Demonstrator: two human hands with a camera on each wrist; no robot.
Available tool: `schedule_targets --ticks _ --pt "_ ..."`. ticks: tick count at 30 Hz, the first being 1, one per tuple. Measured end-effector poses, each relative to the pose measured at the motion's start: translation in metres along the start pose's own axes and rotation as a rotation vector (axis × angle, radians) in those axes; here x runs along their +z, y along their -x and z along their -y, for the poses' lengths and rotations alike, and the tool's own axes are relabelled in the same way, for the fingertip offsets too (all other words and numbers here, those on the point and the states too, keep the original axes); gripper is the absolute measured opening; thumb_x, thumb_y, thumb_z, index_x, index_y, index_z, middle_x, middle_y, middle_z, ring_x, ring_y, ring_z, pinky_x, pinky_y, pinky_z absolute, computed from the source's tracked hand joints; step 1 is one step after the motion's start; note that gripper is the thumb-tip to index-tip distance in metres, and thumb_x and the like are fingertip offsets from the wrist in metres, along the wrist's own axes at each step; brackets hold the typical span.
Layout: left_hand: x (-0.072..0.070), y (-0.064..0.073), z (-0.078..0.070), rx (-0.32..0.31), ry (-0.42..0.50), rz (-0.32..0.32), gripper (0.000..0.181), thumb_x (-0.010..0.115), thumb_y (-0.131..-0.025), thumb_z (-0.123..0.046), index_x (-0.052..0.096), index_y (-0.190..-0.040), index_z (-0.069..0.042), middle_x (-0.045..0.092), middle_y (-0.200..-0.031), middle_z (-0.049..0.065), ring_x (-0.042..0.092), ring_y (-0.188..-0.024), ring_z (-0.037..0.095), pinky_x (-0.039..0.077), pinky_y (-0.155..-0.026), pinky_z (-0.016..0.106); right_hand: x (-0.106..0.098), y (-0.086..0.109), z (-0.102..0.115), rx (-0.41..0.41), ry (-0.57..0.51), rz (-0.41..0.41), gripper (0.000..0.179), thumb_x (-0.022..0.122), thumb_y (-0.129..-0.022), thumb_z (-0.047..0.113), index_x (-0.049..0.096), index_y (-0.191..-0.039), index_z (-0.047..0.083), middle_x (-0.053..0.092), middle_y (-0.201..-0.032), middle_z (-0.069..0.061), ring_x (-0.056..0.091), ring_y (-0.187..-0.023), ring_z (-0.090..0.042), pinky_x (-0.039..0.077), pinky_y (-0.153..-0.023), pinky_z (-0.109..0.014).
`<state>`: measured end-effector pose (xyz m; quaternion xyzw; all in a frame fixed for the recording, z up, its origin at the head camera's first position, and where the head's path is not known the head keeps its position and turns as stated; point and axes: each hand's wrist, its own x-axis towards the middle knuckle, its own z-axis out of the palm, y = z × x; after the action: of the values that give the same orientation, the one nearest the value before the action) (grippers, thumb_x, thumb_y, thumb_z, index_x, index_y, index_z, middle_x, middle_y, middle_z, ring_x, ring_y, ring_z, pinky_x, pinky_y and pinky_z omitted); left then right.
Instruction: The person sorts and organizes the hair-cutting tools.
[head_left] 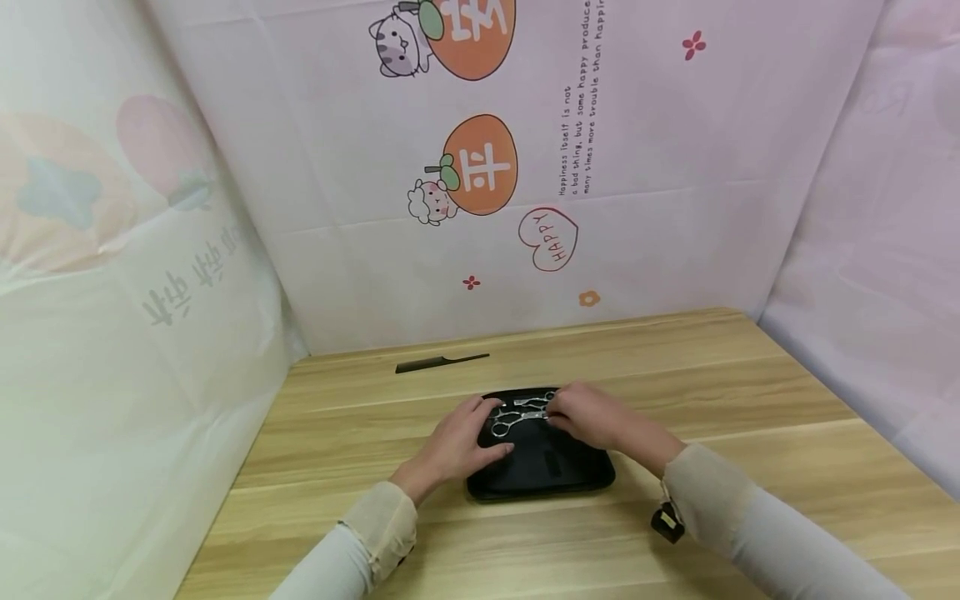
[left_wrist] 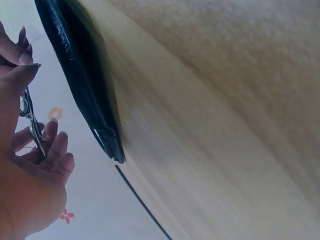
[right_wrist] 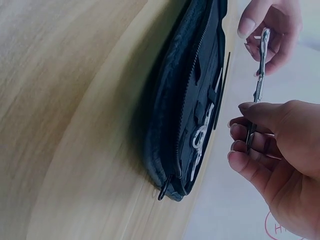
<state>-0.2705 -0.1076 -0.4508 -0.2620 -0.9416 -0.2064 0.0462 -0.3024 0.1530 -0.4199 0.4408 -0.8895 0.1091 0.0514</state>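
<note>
A black zip case (head_left: 543,467) lies on the table below both hands. My right hand (head_left: 588,412) pinches a pair of silver scissors (head_left: 517,421) near the blade end, above the case; the right wrist view shows thumb and fingers (right_wrist: 270,155) closed on the scissors (right_wrist: 258,90). My left hand (head_left: 465,437) is at the handle end, its fingers near a ring and its thumb well apart. Those fingers (left_wrist: 57,155) reach around the handles without a visible grip. Another pair of silver scissors (right_wrist: 200,135) is held in the case, beside black straps.
A black rat-tail comb (head_left: 435,363) lies behind the case, toward the back edge of the wooden table (head_left: 337,467). Printed white cloth (head_left: 645,250) hangs behind and along both sides. A small black device (head_left: 667,522) sits at my right wrist.
</note>
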Motion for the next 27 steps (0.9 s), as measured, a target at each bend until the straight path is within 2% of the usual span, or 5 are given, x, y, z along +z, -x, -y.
schedule_targets --ticks 8,16,27 --pt "0.000 -0.002 0.000 0.038 0.019 -0.011 0.056 0.073 -0.094 -0.042 0.059 -0.137 -0.009 0.059 -0.130 0.005 0.059 -0.119 0.022 0.048 -0.103 0.042 0.001 -0.001 0.005 0.002 0.013 0.020 0.016 0.069 -0.097 0.008 0.072 -0.082 0.011 0.061 -0.074 0.008 0.057 -0.070 -0.007 0.052 -0.069 -0.033" --pt "-0.002 -0.001 -0.005 0.108 0.020 -0.041 0.033 0.075 -0.093 -0.034 0.067 -0.114 -0.009 0.061 -0.109 0.002 0.059 -0.100 0.018 0.051 -0.089 0.037 0.001 -0.005 0.016 0.013 -0.024 0.044 0.015 0.068 -0.099 0.010 0.072 -0.084 0.012 0.061 -0.075 0.009 0.057 -0.070 -0.005 0.052 -0.069 -0.033" --pt "-0.004 -0.002 -0.008 0.105 -0.010 -0.041 0.020 0.072 -0.094 -0.024 0.068 -0.109 -0.011 0.065 -0.101 0.001 0.060 -0.089 0.016 0.051 -0.081 0.035 -0.002 -0.008 0.026 0.064 -0.009 0.068 0.012 0.068 -0.100 0.012 0.074 -0.089 0.012 0.063 -0.079 0.007 0.062 -0.073 -0.007 0.054 -0.071 -0.032"
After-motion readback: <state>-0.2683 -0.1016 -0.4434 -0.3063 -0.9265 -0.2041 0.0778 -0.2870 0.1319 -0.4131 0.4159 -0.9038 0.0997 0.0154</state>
